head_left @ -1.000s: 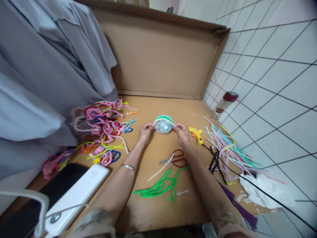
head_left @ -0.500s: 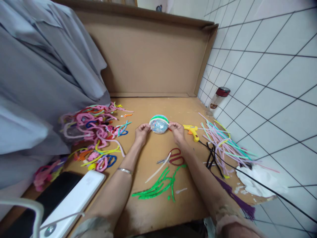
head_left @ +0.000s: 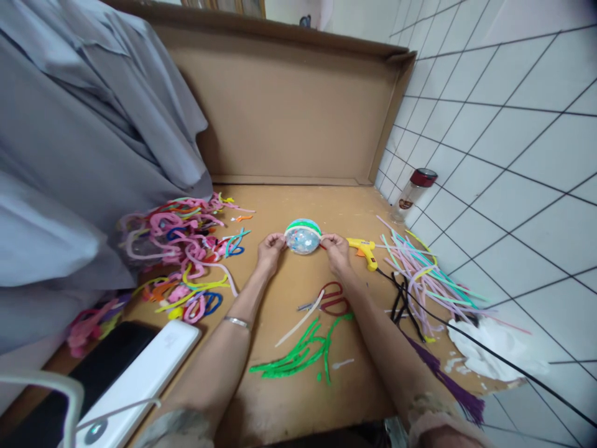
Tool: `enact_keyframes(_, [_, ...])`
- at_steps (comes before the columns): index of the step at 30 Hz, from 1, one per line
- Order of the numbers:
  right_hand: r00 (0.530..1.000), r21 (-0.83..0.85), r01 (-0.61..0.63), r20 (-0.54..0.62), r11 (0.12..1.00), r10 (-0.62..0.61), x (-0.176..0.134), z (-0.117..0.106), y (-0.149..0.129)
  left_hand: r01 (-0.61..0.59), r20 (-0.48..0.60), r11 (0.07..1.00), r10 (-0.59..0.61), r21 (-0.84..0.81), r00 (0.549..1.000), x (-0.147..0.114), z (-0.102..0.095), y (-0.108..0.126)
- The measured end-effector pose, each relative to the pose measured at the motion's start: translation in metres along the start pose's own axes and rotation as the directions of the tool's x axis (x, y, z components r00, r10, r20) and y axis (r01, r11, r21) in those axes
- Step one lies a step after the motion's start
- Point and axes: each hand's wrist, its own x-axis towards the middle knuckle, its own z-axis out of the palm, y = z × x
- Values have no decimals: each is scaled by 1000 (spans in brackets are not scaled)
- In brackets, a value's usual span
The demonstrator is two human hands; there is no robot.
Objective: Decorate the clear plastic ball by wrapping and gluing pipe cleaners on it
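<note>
A clear, rounded plastic ball (head_left: 303, 242) sits at the middle of the table, its upper part covered by light blue and green fuzzy bands. Along the lower edge of the green runs a white pipe cleaner (head_left: 304, 228). My left hand (head_left: 271, 251) is closed in a pinch at the ball's left side, by one end of that white strip. At the right side my right hand (head_left: 336, 250) pinches the other end; the fingertips partly hide the ends. Just right of that hand lies a yellow hot glue gun (head_left: 366, 251). Red-handled scissors (head_left: 334, 300) rest nearer to me.
Green pipe cleaners (head_left: 291, 358) and a loose white strip (head_left: 298, 322) lie in front. Colourful pipe cleaners (head_left: 177, 242) heap at left, pastel ones (head_left: 420, 274) at right. A white power bank (head_left: 144, 379), a glass bottle (head_left: 413, 196), a black cord (head_left: 489, 345) and cardboard (head_left: 289, 112) surround.
The whole view has shifted slightly, so things appear a little lower and farther right. Both hands keep their pinch at the ball's sides.
</note>
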Motion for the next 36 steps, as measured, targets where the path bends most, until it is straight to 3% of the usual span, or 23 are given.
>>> enact_keyframes(14, [999,-4,3,51,1000,-3,-1,-4,-2,30,15,999,-30,-34,999,-1,3,2])
enact_keyframes(24, [998,-59,27,67,998,-23,8,-10,2,-23,5,1000,23,1,1000,-3,8,3])
enact_keyframes(36, [992,-115,22,123,993,-8,6,-13,1,1,172,995,16,-98,985,0,-2,11])
